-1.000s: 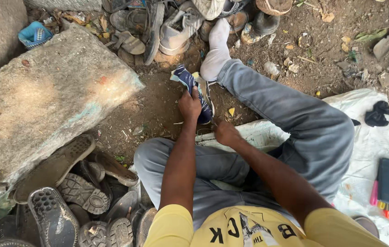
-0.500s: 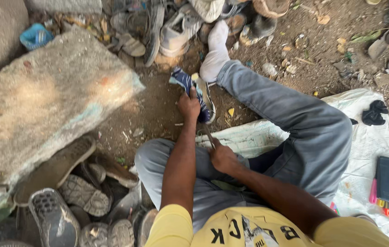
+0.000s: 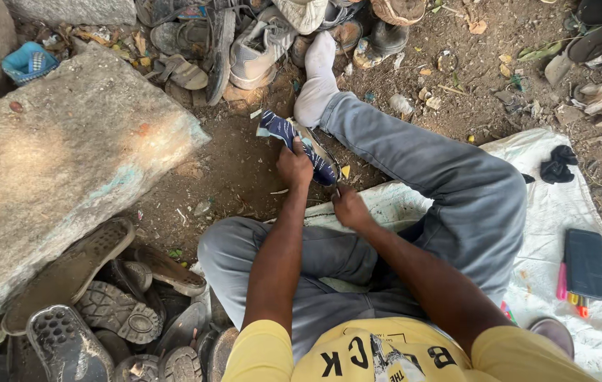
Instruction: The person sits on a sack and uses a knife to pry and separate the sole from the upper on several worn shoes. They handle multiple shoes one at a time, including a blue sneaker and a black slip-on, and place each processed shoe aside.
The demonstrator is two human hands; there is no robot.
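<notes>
my right hand [image 3: 349, 209] has come back up toward the shoe since half a second ago — it had dropped down by my knee, and now it sits just below the blue patterned shoe [image 3: 299, 141] again, fingers curled tight around a thin tool [image 3: 334, 180] whose tip points up at the shoe's edge. my left hand [image 3: 294, 166] hasn't budged: it's still clamped over the shoe, fingers folded down across it, pressing it near the dirt just beside my outstretched leg in grey trousers [image 3: 428, 170]. the shoe lies in front of me, between the big flat stone [image 3: 60, 163] on my left and my white-socked foot [image 3: 317, 74]. nothing else around me has shifted. containers now — there's a small blue basket [image 3: 26, 62] at the far left beyond the stone, with something pale inside that i can't make out. the white woven sack [image 3: 598, 212] spread under me on the right carries a dark flat phone-like slab [image 3: 584, 263], a pink marker [image 3: 562, 281] touching its left edge, and a crumpled black cloth [image 3: 557, 164] up near the sack's top edge. a heap of worn shoe soles [image 3: 96, 318] lies by my left knee, and more old shoes [image 3: 251, 42] are piled beyond my foot.
</notes>
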